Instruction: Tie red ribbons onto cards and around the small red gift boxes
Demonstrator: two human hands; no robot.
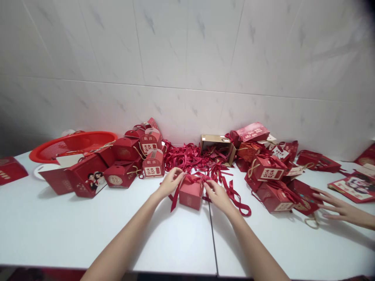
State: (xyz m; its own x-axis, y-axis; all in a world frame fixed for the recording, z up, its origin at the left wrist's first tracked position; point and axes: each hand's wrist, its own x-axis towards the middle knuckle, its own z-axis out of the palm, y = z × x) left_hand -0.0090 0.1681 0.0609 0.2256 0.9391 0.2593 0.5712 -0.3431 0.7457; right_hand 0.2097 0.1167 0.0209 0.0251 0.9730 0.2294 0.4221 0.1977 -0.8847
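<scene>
A small red gift box (190,195) stands on the white table in front of me, with a dark red ribbon (175,200) over its top and trailing down on the left. My left hand (172,182) is closed at the box's upper left corner, thumb and fingers pinching the ribbon. On the other side, my right hand (217,194) has its fingertips together on the ribbon at the box's upper right edge. Exactly how the ribbon is looped or knotted is too small to make out.
Loose red ribbons (184,155) lie heaped behind the box, beside an open cardboard carton (216,139). Finished-looking boxes (125,173) and a red plastic basket (73,142) stand left. More boxes (271,195) pile up right, where another person's hand (335,207) reaches in.
</scene>
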